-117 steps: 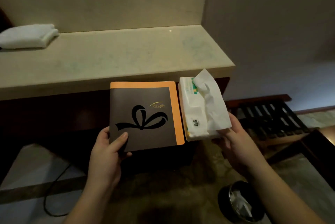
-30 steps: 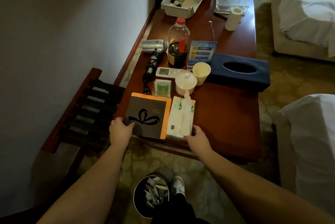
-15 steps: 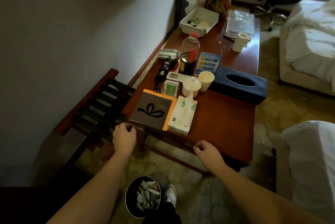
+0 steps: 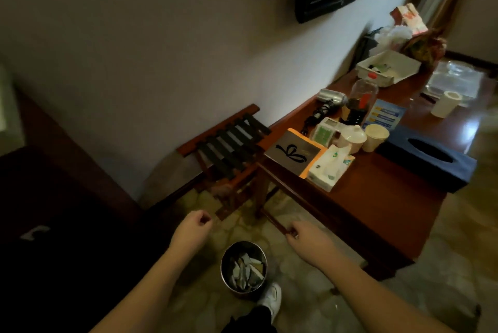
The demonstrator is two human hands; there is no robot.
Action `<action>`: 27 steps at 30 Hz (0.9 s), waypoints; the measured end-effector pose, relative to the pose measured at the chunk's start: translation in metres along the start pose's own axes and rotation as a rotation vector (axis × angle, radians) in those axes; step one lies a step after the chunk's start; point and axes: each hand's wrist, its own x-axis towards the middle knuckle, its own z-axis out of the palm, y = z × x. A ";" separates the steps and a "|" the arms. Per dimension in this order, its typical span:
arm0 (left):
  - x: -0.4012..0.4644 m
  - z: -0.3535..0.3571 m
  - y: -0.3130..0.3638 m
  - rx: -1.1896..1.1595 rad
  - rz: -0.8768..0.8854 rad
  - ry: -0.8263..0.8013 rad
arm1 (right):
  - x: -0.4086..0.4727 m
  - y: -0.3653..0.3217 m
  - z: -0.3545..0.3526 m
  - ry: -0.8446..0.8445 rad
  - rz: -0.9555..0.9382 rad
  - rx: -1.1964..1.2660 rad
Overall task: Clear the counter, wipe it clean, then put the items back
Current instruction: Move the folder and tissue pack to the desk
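Note:
The grey and orange booklet with a bow drawing point(image 4: 293, 153) lies at the near corner of the red wooden table point(image 4: 377, 197). The white tissue pack point(image 4: 330, 168) lies right beside it. My left hand point(image 4: 190, 230) hangs over the floor, fingers curled, holding nothing. My right hand point(image 4: 305, 238) is also curled and empty, below the table's front edge. Both hands are well clear of the items.
Further back on the table are a blue tissue box point(image 4: 428, 157), paper cups point(image 4: 374, 137), a bottle point(image 4: 361, 100), a hair dryer point(image 4: 330, 99), a white tray point(image 4: 388, 67) and a paper roll point(image 4: 446, 103). A luggage rack point(image 4: 229, 149) stands left of the table. A metal bin point(image 4: 244, 268) sits by my foot.
Both hands have let go of the booklet and tissue pack and pulled back and down from the table. The view has swung left, away from the table.

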 end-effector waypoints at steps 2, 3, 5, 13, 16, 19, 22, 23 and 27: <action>-0.023 -0.025 -0.016 0.014 -0.023 0.055 | 0.000 -0.031 0.002 -0.031 -0.104 -0.059; -0.034 -0.037 -0.024 0.017 -0.035 0.088 | -0.001 -0.047 0.004 -0.044 -0.152 -0.077; -0.058 -0.059 -0.039 -0.013 -0.075 0.143 | -0.003 -0.080 0.009 -0.063 -0.240 -0.094; -0.155 -0.144 -0.106 -0.200 -0.227 0.439 | -0.022 -0.242 0.042 -0.109 -0.605 -0.109; -0.193 -0.180 -0.142 -0.289 -0.236 0.509 | -0.037 -0.307 0.061 -0.162 -0.747 -0.110; -0.230 -0.216 -0.187 -0.344 -0.233 0.568 | -0.055 -0.374 0.082 -0.226 -0.868 -0.102; -0.259 -0.252 -0.234 -0.379 -0.241 0.641 | -0.076 -0.440 0.107 -0.290 -0.968 -0.090; -0.267 -0.265 -0.249 -0.384 -0.249 0.663 | -0.084 -0.461 0.114 -0.303 -0.993 -0.084; -0.291 -0.320 -0.310 -0.382 -0.285 0.783 | -0.114 -0.550 0.140 -0.318 -1.073 -0.081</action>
